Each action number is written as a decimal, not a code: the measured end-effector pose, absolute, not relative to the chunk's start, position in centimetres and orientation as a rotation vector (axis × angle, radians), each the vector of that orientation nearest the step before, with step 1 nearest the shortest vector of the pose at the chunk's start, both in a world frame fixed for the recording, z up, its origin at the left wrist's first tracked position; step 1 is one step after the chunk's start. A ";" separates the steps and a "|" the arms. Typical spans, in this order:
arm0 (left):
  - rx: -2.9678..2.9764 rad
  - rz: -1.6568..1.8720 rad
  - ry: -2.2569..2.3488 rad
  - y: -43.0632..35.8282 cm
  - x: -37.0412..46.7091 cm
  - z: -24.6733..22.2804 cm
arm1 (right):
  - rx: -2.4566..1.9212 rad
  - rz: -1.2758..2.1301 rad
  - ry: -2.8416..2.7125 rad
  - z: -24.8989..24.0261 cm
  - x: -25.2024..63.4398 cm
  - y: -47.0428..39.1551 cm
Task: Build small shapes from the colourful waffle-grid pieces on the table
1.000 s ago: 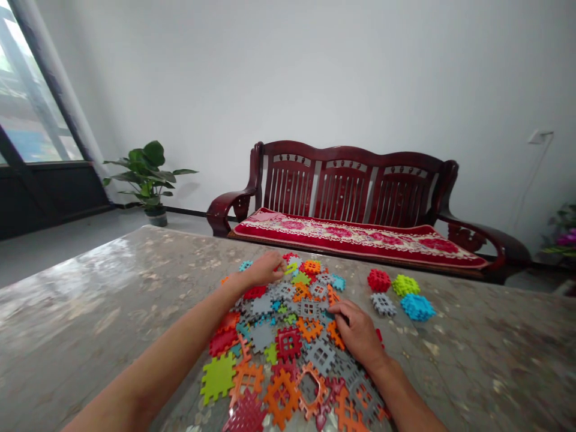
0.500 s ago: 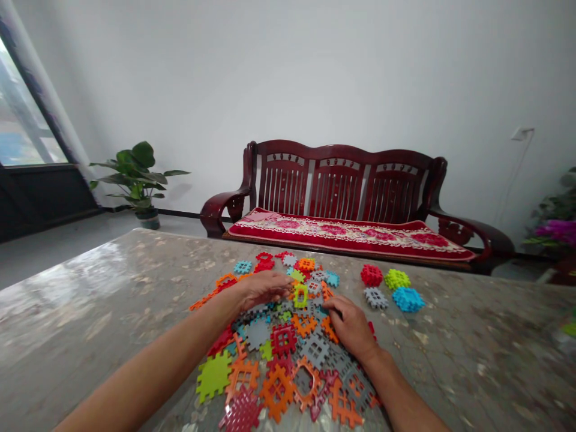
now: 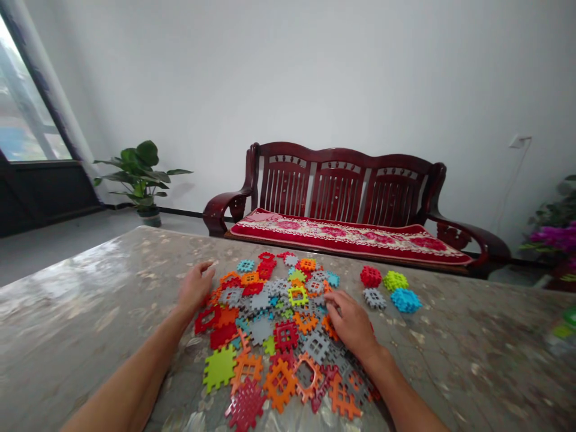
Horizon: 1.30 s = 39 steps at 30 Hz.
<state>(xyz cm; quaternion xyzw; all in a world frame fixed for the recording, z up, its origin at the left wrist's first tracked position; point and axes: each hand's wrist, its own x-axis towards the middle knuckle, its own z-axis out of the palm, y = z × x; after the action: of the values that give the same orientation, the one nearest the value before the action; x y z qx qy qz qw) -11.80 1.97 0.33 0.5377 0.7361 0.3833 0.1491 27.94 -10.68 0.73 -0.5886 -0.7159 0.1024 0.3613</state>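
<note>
A loose heap of flat, notched plastic building tiles in red, orange, grey, lime green and blue lies on the table before me. My left hand (image 3: 197, 288) is at the heap's left edge, fingers loosely bent and apart, beside a red tile (image 3: 207, 319); nothing shows in its grasp. My right hand (image 3: 351, 321) rests on the heap's right side, fingers loosely curled with thumb and forefinger slightly apart, near grey tiles (image 3: 316, 348). Some tiles are hidden under it. Between the hands lies a lime window-shaped tile (image 3: 297, 296).
Right of the heap stand joined clusters: red (image 3: 371, 276), lime (image 3: 396, 280), grey (image 3: 374, 298) and blue (image 3: 405, 300). A patterned cover lies over the table (image 3: 112, 312). Beyond it are a wooden bench (image 3: 339, 180) and a potted plant (image 3: 139, 174). A blurred bottle (image 3: 567, 330) stands far right.
My left hand has moved from over the middle of the heap to its left edge, uncovering grey, orange and red tiles. My right hand stays nearly in place.
</note>
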 end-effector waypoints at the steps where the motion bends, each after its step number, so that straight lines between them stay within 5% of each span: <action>1: 1.553 1.080 2.126 1.9 -12.1 0.0 | -1.540 0.306 -1.830 1.0 27.7 -10.7; 7: 1.754 0.936 2.030 2.0 -12.1 -1.1 | -1.678 0.442 -1.811 2.2 25.2 -10.0; 26: 1.784 0.817 2.074 1.2 -11.8 -0.6 | -1.898 0.056 -2.079 3.9 19.7 -8.2; 39: 1.812 0.723 2.088 2.0 -12.3 -0.9 | -1.696 0.251 -1.543 3.0 36.3 -6.5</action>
<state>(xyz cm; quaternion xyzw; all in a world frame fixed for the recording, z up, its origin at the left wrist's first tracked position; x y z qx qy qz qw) -12.33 2.04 -0.92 0.6277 0.7233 0.2506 0.1418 36.33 -6.50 3.00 -0.6721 -0.6116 0.0995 0.4054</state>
